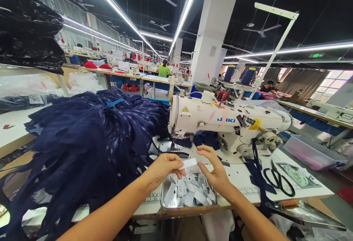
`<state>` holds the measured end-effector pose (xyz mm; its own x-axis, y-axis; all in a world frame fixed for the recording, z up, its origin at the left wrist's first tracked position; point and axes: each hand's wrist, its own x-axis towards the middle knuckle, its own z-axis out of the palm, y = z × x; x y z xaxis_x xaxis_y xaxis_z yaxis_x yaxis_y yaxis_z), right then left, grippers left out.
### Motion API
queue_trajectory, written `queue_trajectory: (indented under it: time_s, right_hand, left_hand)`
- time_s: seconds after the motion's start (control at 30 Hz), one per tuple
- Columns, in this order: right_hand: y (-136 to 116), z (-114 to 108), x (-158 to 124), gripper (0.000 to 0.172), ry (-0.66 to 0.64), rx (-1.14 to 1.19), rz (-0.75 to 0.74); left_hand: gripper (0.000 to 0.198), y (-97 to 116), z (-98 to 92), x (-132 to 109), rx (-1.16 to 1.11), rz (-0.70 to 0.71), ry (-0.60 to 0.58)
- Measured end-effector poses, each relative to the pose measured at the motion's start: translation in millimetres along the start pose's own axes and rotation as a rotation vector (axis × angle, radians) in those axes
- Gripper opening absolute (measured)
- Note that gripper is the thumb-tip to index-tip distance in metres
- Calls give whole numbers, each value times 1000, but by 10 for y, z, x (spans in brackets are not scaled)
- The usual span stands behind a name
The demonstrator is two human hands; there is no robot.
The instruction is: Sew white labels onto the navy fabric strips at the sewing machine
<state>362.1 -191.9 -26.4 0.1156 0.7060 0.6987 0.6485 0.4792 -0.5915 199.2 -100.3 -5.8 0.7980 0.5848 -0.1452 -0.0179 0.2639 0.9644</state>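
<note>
A small white label [189, 163] is stretched between my two hands, in front of the sewing machine. My left hand [167, 167] pinches its left end between thumb and fingers. At the label's right end is my right hand [213, 167], with thumb and forefinger apart and the thumb tip by the label's edge. Below the hands sits a metal tray [166, 205] heaped with loose white and grey labels [190, 191], some with printed letters. The white sewing machine [209, 118] stands just beyond, with dark navy fabric under its arm.
A large heap of navy fabric pieces [91, 134] covers the left side. To the right lie black scissors [279, 180] and a navy strip [261, 182]. A clear plastic bin [311, 153] stands farther right. Thread cones [228, 74] rise behind the machine; people work at distant tables.
</note>
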Motion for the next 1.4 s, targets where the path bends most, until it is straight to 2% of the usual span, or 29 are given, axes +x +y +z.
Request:
queue_trajectory:
  time_s: [0.1, 0.2, 0.33, 0.43, 0.5, 0.6, 0.67, 0.73, 0.8, 0.93, 1.07, 1.17, 1.3, 1.4]
  right_hand:
    - [-44, -59, 41, 22, -155, -95, -188]
    - [-141, -60, 92, 17, -211, -101, -247]
    - [-238, -24, 120, 12, -255, 6, -181]
    - [-219, -12, 131, 9, -204, 84, -12]
    - [-139, -20, 161, 11, -62, 126, 212]
    - [60, -49, 230, 17, 167, 271, 575]
    - [196, -72, 270, 22, 251, 393, 725]
    - [295, -85, 290, 24, 294, 461, 793]
    - [346, -86, 291, 25, 314, 478, 812]
    - [370, -80, 271, 24, 324, 477, 804]
    - [392, -125, 241, 24, 338, 395, 726]
    - [363, -178, 205, 25, 322, 337, 675]
    - [179, -165, 175, 22, 146, 398, 627]
    - [-5, -36, 218, 17, -8, 493, 555]
  left_hand:
    - [16, -4, -41, -6, -72, -82, -85]
    - [16, 3, -59, -23, -104, -126, -145]
    - [18, 10, -66, -60, -116, -171, -209]
    - [21, 45, -96, -60, -55, -155, -246]
    - [26, 99, -142, -28, 95, -75, -192]
    - [22, 194, -228, 78, 556, 146, 67]
    - [14, 230, -269, 182, 926, 278, 216]
    - [14, 222, -279, 295, 1218, 358, 270]
    - [17, 172, -263, 403, 1398, 383, 257]
    - [17, 17, -206, 557, 1528, 393, 184]
    - [17, -72, -183, 587, 1489, 463, 199]
    - [19, -37, -214, 518, 1221, 472, 271]
    - [27, 92, -280, 347, 713, 357, 325]
    - [33, 161, -304, 222, 486, 252, 304]
